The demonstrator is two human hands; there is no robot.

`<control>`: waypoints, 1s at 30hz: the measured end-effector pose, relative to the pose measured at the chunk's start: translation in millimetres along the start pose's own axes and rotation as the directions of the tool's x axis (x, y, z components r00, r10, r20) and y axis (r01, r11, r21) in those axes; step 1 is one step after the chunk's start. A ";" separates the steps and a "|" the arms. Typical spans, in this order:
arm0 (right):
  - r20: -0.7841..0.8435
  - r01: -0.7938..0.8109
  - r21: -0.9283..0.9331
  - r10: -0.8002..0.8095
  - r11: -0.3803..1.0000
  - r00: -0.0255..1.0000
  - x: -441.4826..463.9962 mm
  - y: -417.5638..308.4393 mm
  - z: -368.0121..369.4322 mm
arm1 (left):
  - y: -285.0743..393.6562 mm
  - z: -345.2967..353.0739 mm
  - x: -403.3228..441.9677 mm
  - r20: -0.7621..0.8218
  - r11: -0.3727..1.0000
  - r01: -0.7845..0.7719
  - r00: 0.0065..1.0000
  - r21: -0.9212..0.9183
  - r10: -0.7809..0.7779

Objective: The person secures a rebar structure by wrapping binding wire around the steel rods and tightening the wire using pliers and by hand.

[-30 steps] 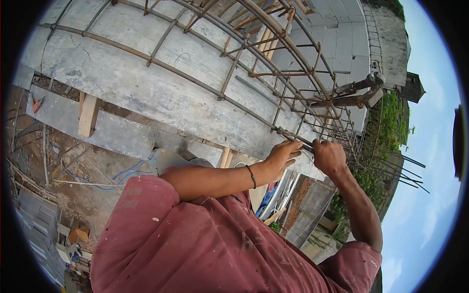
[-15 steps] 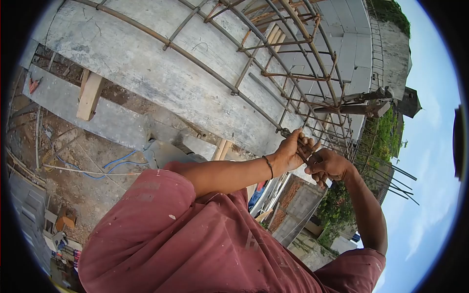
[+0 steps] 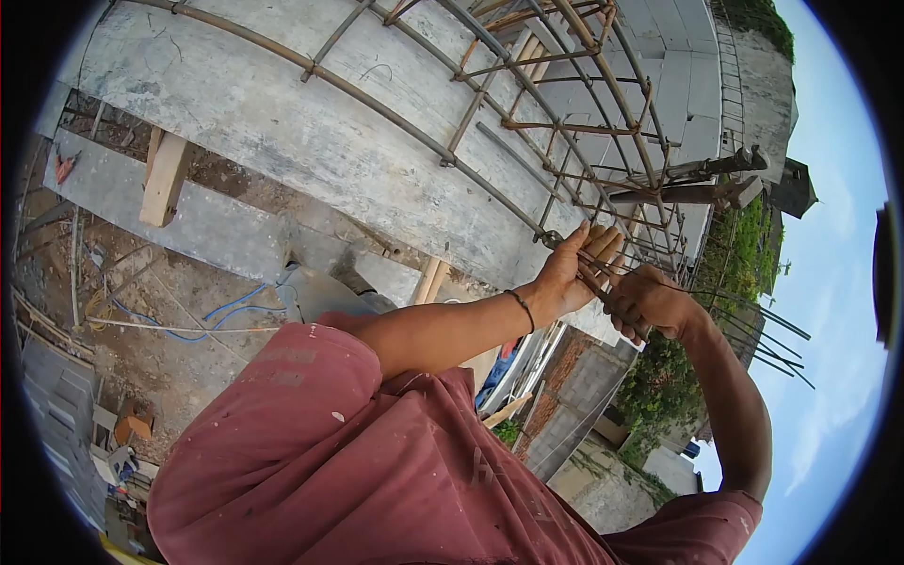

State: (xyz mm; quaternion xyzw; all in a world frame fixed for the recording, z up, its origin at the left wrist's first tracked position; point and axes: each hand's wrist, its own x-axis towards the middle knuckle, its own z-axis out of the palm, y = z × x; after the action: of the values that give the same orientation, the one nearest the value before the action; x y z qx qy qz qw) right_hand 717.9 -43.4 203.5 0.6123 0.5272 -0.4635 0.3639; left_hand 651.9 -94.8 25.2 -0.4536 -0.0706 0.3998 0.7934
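A pair of dark metal pincers (image 3: 591,279) runs from the end of a steel bar down into my right hand (image 3: 650,301). That hand is closed around the handles, and a thin wire sticks out beside it. Close by, my left hand (image 3: 572,273), with a dark band on its wrist, has its palm turned up and its fingers stretched out against the pincers. Whether it bears any of their weight is hard to see. Just beyond both hands is the rebar cage (image 3: 584,179), made of long bars and tied crosspieces.
The cage lies along a grey concrete surface (image 3: 282,141). A wooden block (image 3: 168,184) juts out at left. Below are rubble ground, a blue hose (image 3: 235,303) and planks (image 3: 431,281). Loose bar ends (image 3: 767,334) project at right. Pale block walls (image 3: 683,75) rise behind.
My left hand's fingers have gone from curled around the pincers to stretched out. My right hand has turned and shifted slightly right, closing tighter on the handles. The view has shifted a little.
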 end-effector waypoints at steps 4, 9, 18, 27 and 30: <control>-0.109 -0.271 0.005 0.270 0.962 0.957 -13.7 -43.6 30.7 | 0.5 -17.1 19.1 0.110 0.997 0.016 0.994 -0.069 -0.008; -0.352 -0.365 -0.925 -0.613 0.109 0.707 -13.5 -12.4 67.3 | -1.1 -3.9 24.4 0.035 0.979 0.029 0.999 -0.204 -0.022; -0.060 -0.427 0.183 0.444 0.885 0.894 1.2 -34.6 -1.5 | -4.8 22.9 -7.8 -0.098 0.999 -0.036 0.994 0.026 0.038; -0.637 -0.261 -0.662 -0.344 0.703 0.689 -33.1 -27.7 51.0 | -2.8 -7.9 25.6 0.002 0.973 0.051 0.999 -0.225 -0.052; -0.370 -0.349 -0.919 -0.704 0.183 0.607 -34.1 -20.4 63.3 | -1.4 -3.4 25.3 -0.007 0.972 0.044 0.999 -0.231 -0.047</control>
State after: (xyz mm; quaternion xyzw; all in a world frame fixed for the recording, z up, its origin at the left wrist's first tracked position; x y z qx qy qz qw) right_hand 685.6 -109.4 217.5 0.2894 0.8662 0.2387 0.3301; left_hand 671.3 -79.8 18.0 -0.5434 -0.1223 0.3678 0.7446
